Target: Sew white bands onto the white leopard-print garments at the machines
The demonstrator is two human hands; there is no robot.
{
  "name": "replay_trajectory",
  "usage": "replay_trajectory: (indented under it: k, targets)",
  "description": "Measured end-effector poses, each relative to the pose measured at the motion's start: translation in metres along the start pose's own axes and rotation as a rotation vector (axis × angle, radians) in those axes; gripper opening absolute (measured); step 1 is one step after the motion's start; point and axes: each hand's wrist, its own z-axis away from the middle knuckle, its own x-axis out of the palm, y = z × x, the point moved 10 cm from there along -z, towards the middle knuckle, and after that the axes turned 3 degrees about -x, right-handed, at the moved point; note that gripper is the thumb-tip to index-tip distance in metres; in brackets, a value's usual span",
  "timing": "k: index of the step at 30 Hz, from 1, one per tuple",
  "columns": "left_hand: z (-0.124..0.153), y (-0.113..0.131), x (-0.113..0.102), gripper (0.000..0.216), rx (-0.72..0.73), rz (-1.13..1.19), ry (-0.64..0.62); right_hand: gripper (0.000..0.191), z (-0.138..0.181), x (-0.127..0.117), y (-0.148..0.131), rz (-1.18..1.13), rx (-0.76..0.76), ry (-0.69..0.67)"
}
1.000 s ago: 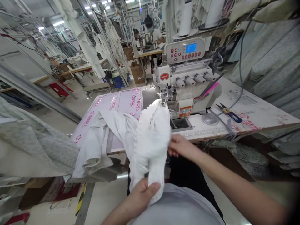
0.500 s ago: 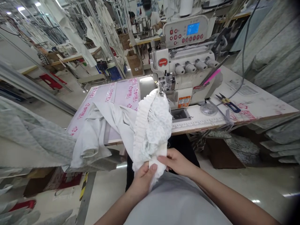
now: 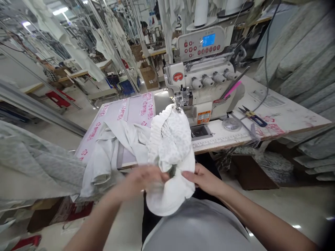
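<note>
A bunched white garment (image 3: 171,146) with a ribbed, gathered edge hangs from the needle area of the sewing machine (image 3: 201,87) down over the table's front edge toward my lap. My left hand (image 3: 142,179), smeared by motion, is against the garment's left side at its lower part. My right hand (image 3: 202,177) pinches the garment's lower right edge, fingers closed on the cloth. More white fabric (image 3: 110,153) lies crumpled on the table to the left.
Scissors (image 3: 252,116) and a clear round disc (image 3: 231,123) lie on the table (image 3: 288,118) right of the machine. Grey fabric is stacked at the right and heaped at the left. Other workstations and a person sit far behind.
My left hand has moved up and left along the garment, now blurred. The right hand stays low on the cloth. The garment's lower end has been opened and hangs wider.
</note>
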Motion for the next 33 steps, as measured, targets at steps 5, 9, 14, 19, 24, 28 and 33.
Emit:
replay_trajectory:
  k: [5,9,14,19,24,28,33]
  targets:
    - [-0.036,-0.004,-0.08,0.03,0.071,-0.51,0.203,0.039,0.027,0.022,-0.035,0.017,-0.061,-0.07]
    - [-0.004,-0.053,-0.16,0.03,-0.103,-0.901,0.427,0.042,0.035,0.033,-0.036,0.037,-0.087,-0.089]
    - [0.081,-0.08,-0.291,0.02,-0.409,-0.844,1.152,0.04,0.016,0.029,-0.025,0.262,-0.095,-0.038]
    - [0.038,0.01,-0.188,0.019,0.176,-0.477,1.078,0.036,0.005,0.018,-0.018,0.447,-0.053,0.023]
    - [-0.055,0.042,-0.024,0.016,0.222,0.128,0.211,0.033,0.006,0.013,-0.022,0.465,-0.093,0.069]
    - [-0.06,0.0,-0.084,0.041,0.067,-0.037,0.874,0.032,0.006,0.015,-0.029,0.496,-0.118,0.044]
    - [-0.069,-0.007,-0.11,0.022,0.003,-0.34,0.762,0.033,0.006,0.019,-0.026,0.52,-0.077,0.02]
